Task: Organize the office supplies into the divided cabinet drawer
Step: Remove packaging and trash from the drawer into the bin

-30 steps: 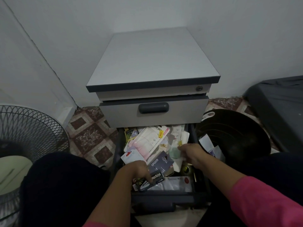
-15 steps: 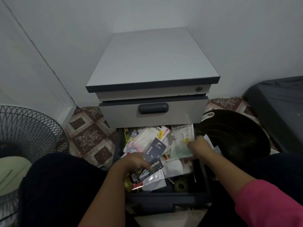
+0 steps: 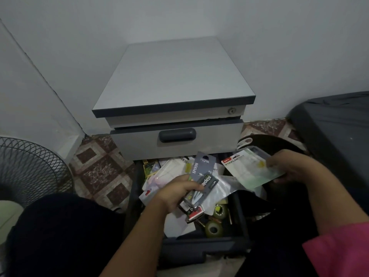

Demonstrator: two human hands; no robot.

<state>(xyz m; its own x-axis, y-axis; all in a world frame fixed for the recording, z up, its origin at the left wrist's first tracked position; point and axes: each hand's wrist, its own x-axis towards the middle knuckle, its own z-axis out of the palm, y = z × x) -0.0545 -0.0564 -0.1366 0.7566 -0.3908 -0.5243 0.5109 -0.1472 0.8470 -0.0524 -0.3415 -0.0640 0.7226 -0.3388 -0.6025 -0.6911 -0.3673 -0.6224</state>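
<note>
The left hand [image 3: 175,193] is clamped round a small bundle of carded packs: a grey one marked SPOON [image 3: 201,168] standing up past the fingers, a dark staple pack [image 3: 205,183] across it, more packets fanned beneath toward the wrist. The right hand [image 3: 289,168] pinches a blister-packed stapler set [image 3: 251,168] by its far edge, thumb on top, the card tilted and lifted off to the right of the drawer, over a black round tub [image 3: 279,142].

Below the left hand the open bottom drawer [image 3: 199,241] is a jumble: loose plastic sleeves and white cards just beyond the knuckles, rolls of clear tape [image 3: 213,228] nearer the person, by the drawer front. Any dividers are buried; I can't make them out. Above, the shut drawer's handle [image 3: 177,135] and the cabinet top [image 3: 173,76]. A fan grille [image 3: 30,168] stands well off past the left elbow.

This looks like clearing out and sorting by kind. I'd keep like packs together, set the stapler set down flat, and free a compartment before dropping anything back, since the slippery sleeves could slide out of that crowded left grip.
</note>
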